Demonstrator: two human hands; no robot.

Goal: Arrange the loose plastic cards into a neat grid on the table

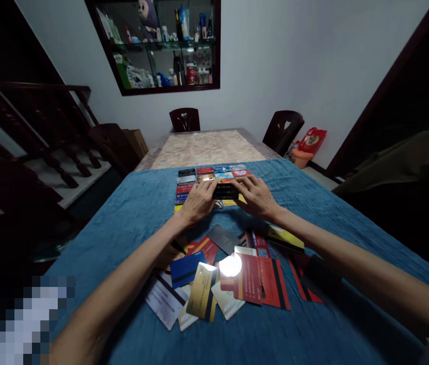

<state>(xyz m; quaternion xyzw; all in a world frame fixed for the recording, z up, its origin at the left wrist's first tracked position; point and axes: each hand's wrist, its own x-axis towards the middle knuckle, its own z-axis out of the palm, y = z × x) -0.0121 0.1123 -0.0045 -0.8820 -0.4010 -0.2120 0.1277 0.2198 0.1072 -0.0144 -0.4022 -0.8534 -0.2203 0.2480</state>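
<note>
A black card [225, 191] with small printed text is held between my two hands, over the near part of the card rows. My left hand [200, 199] grips its left edge with thumb and fingers. On the other side, my right hand [257, 196] pinches the right edge. Beneath and beyond them, cards lie in neat rows, among them a black card [186, 172] at the far left and a red card [204, 171] beside it. Closer to me is a loose pile with a blue card [187, 268], a gold card [202, 291] and a grey card [222, 239].
A blue cloth [123, 223] covers the near table, with a patterned tabletop [207, 147] beyond it. Dark chairs [283, 129] stand around the far end. At the right wall, a red bag [312, 139] rests on an orange bin [301, 158]. A stair railing [43, 121] is at left.
</note>
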